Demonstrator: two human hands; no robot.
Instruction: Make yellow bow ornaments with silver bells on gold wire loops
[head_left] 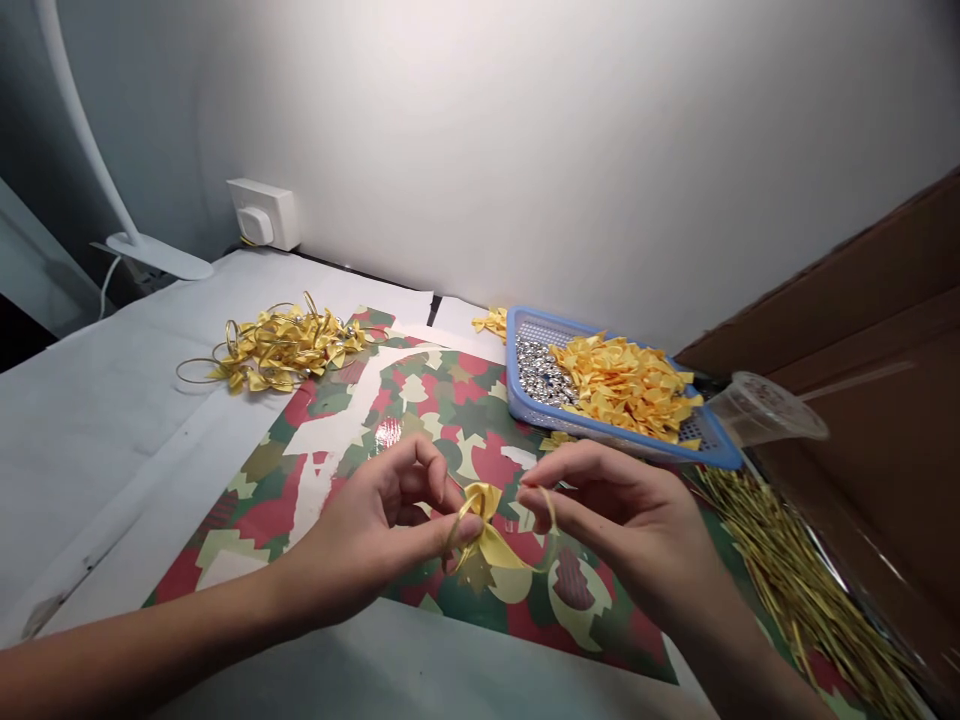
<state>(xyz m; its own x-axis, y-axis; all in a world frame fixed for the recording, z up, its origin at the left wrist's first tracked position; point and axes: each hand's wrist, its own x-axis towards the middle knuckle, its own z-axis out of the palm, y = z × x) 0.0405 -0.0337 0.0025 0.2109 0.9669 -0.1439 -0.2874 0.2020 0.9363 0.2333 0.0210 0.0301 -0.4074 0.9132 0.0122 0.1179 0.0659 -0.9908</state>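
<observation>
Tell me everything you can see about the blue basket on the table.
The light blue plastic basket is shallow and rectangular, with a rounded rim and a perforated base. It sits flat at an angle, its near edge over red and green patterned wrapping paper. Silver beads fill its left end, and a heap of small yellow ribbon bows covers the rest. A clear plastic cup lies at its right corner.

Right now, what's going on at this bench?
A person is holding a yellow ribbon bow on a gold loop between their left hand and right hand, above camouflage-print wrapping paper. A blue plastic basket holds loose yellow bows and silver beads. A heap of gold-looped bows lies to the left, and gold wire ties to the right.
</observation>
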